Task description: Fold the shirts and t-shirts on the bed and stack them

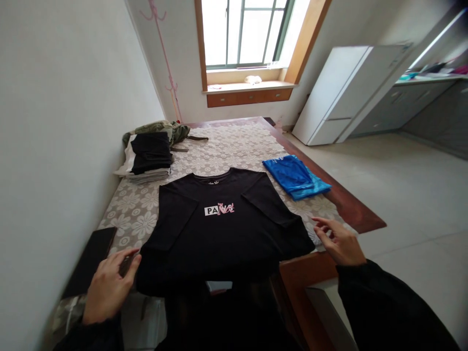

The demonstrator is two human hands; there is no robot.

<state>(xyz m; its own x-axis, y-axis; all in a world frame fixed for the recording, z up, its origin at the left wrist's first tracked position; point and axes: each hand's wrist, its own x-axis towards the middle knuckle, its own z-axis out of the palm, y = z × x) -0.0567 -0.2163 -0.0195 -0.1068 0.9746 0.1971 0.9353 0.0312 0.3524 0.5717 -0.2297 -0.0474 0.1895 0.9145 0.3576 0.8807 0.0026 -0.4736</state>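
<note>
A black T-shirt (219, 239) lies face up on the patterned tablecloth (234, 141), its collar pointing away from me. White and pink print marks its chest, and both short sleeves lie folded in over the body. The near end hangs in shadow at the table's front edge. My left hand (109, 282) is beside the shirt's lower left corner, thumb and fingers apart; whether a fingertip touches the cloth I cannot tell. Off the shirt's right edge, my right hand (340, 240) hovers with curved, parted fingers and nothing in them.
Folded blue garments (296, 178) lie at the table's right. A stack of folded clothes (149, 153) and a camouflage bag (157, 127) sit at the back left, by the wall. A dark flat object (91, 258) lies at the left edge. Beyond stands a white refrigerator (336, 92).
</note>
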